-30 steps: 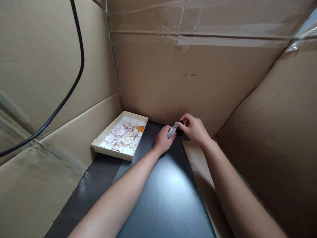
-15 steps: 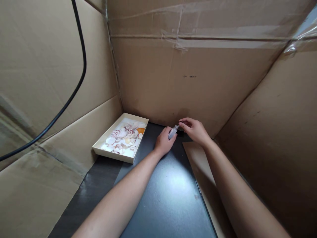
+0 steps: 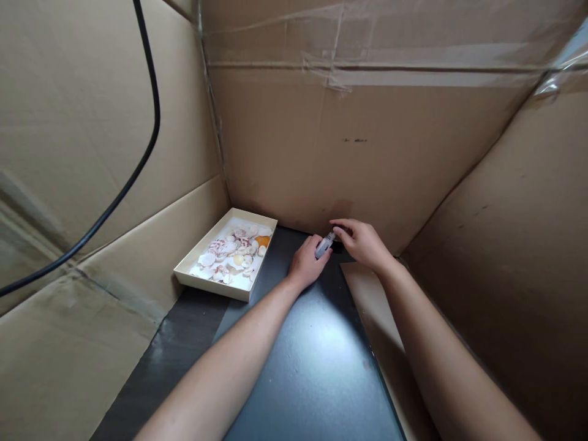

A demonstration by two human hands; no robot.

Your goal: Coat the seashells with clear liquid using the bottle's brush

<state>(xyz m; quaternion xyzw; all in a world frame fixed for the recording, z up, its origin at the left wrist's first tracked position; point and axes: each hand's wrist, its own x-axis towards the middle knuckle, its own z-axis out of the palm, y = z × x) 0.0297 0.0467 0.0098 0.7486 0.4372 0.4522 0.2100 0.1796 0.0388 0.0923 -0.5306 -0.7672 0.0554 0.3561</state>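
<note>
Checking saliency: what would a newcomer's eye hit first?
Probably the cream tray of seashells, back left on the dark table. Then the small pale bottle-like object in the left hand, near the back wall, right hand at its tip. A black cable curves down the left.

A shallow cream-coloured rectangular tray point(image 3: 211, 287) stands near the corner where two brown cardboard walls point(image 3: 285, 135) meet. Inside it there lie many pale seashells point(image 3: 225, 246), some of them with reddish-brown stripes, and one orange piece point(image 3: 262, 242). Before the left wall, a thick black cable point(image 3: 157, 110) makes a long curve. Strips of clear shiny tape point(image 3: 413, 78) run along the upper part of the back wall.
</note>
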